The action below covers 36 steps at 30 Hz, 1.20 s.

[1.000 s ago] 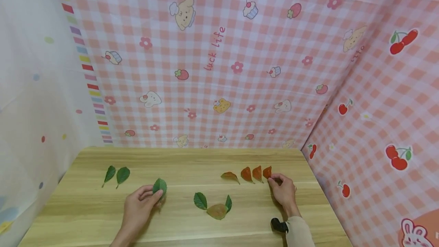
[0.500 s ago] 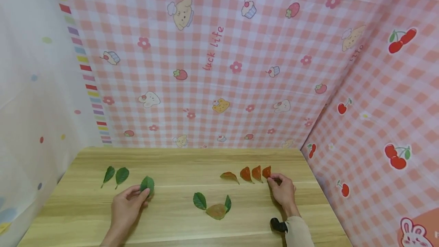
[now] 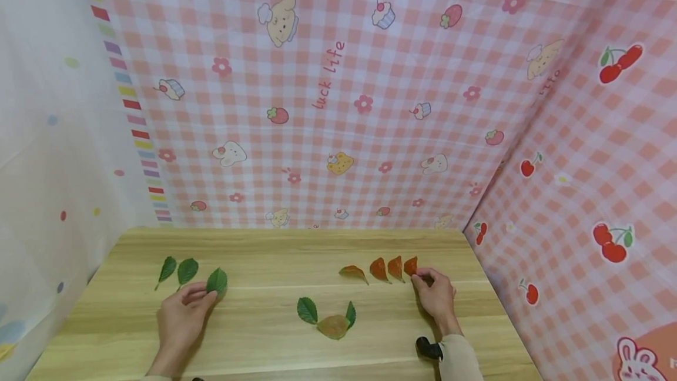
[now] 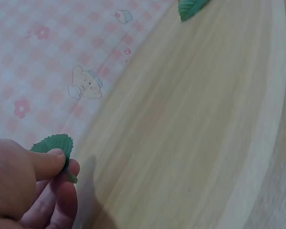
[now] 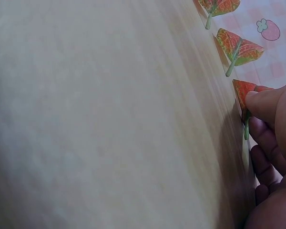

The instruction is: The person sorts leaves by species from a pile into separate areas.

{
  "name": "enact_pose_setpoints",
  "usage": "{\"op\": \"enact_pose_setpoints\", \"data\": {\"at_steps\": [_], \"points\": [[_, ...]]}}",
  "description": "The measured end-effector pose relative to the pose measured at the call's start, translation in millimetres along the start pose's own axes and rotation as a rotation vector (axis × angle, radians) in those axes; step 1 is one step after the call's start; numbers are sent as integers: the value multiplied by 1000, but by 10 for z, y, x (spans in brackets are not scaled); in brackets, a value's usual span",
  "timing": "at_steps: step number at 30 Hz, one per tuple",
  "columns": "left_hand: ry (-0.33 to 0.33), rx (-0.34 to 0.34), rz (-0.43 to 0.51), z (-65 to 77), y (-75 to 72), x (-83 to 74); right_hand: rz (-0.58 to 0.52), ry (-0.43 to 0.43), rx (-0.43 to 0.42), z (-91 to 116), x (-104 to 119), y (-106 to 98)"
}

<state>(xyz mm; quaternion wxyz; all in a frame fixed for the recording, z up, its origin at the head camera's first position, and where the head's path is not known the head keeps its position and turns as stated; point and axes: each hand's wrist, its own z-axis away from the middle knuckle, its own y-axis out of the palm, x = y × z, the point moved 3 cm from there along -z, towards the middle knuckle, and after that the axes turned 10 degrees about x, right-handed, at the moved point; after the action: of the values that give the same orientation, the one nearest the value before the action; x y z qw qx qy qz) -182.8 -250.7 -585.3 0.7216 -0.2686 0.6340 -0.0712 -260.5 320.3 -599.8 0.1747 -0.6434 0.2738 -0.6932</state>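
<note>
My left hand (image 3: 181, 317) pinches a serrated green leaf (image 3: 217, 281) between thumb and fingers; the left wrist view shows its short stem poking out below the thumb. Two more green leaves, one narrow (image 3: 167, 269) and one rounder (image 3: 187, 270), lie just beyond that hand. On the right, my right hand (image 3: 436, 297) pinches a red leaf (image 5: 243, 95) at the end of a row. Beside it in that row are two orange-red leaves, one nearer (image 3: 395, 268) and one farther (image 3: 378, 269), then a flatter orange leaf (image 3: 353, 273).
Mid-table, a brownish leaf (image 3: 333, 327) lies between two green leaves, a left one (image 3: 307, 310) and a right one (image 3: 351, 314). The wooden tabletop (image 3: 275, 251) meets a pink checked cloth (image 3: 312, 146) at the back. A black object (image 3: 428, 348) sits at my right wrist.
My left hand has moved left with the green leaf, toward the two green leaves on that side. The right hand stays at the red leaf.
</note>
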Motion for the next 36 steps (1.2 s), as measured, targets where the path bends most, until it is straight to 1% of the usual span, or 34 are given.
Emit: {"op": "enact_pose_setpoints", "data": {"at_steps": [6,10,14,18,23,26,29,36], "points": [[53,-73,-70,-46,-23,29,-6,-10,-2,5,31,5],[77,-134,-136,-107,-42,41,-4,-19,-2,-5,39,19],[104,-174,-186,-185,-56,38,0,-20,-3,-11,37,23],[115,-166,-203,-285,-52,36,-4,-16,-5,-12,24,17],[139,-167,-226,-362,-42,36,4,-11,-2,-21,-4,27],[155,-169,-234,-385,-35,39,3,-4,0,-22,-22,39],[153,-165,-233,-399,-36,46,-2,-2,-1,-18,-30,39],[152,-170,-186,-406,-65,53,-3,3,-6,-3,-10,22]]}}
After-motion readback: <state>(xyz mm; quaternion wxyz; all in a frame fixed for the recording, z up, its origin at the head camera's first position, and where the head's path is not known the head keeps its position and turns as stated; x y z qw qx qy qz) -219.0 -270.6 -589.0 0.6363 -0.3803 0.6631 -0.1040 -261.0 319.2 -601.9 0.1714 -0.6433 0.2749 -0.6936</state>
